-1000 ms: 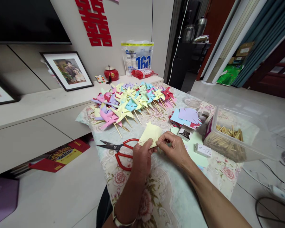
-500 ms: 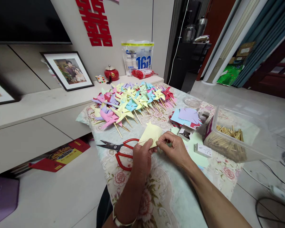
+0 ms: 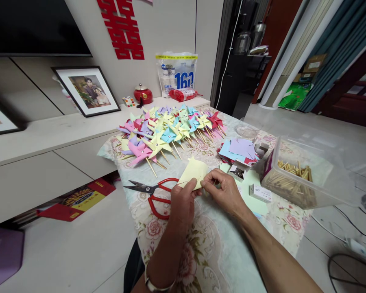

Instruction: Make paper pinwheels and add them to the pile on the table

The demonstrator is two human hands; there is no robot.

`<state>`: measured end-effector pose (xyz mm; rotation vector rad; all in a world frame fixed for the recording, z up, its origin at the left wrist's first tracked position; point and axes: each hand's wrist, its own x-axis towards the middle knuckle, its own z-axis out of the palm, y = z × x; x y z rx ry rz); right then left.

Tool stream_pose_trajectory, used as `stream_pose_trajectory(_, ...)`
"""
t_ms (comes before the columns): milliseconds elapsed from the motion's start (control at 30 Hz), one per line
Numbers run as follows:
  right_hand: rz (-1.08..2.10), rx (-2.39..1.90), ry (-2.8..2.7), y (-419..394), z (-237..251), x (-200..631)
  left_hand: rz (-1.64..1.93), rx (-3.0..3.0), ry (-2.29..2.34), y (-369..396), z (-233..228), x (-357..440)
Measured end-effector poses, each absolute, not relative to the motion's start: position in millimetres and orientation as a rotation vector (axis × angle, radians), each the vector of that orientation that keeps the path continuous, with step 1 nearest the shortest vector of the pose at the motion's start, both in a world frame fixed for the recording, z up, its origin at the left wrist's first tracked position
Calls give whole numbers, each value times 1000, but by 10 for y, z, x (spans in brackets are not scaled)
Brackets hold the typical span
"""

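Observation:
A pale yellow paper square (image 3: 192, 171) with cut slits is pinched by my left hand (image 3: 184, 197), the thumb flat on its near part. My right hand (image 3: 222, 188) grips the same paper at its right corner between thumb and forefinger. Whether something small sits under those fingertips is hidden. Red-handled scissors (image 3: 152, 191) lie just left of my left hand, blades to the left. Beyond the paper, a heap of finished paper pinwheels (image 3: 167, 132) on sticks covers the far part of the table.
To the right are stacked coloured paper squares (image 3: 239, 149), an opened small box of metal pins (image 3: 238, 170), a closed white box (image 3: 260, 193) and a clear plastic bin (image 3: 288, 199) of short wooden sticks. A floral tablecloth (image 3: 215, 252) covers the table.

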<state>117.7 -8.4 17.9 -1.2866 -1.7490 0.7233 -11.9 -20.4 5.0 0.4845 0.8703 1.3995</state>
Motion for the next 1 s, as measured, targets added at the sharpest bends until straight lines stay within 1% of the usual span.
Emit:
stream_pose_trajectory(200, 721, -1302, -1753, -79, 181, 1170, 1398, 510, 887, -216, 59, -111)
stream_pose_trajectory(467, 722, -1301, -1749, -78, 172, 1176, 1402, 546, 1021, -217, 100, -73)
stream_pose_trajectory(767, 711, -1272, -1763, -93, 180, 1171, 1412, 605, 1051, -191, 29, -103)
stream_pose_trajectory(1000, 527, -1119, -1560, -47, 171, 1307, 1330, 623, 1015, -206, 51, -206)
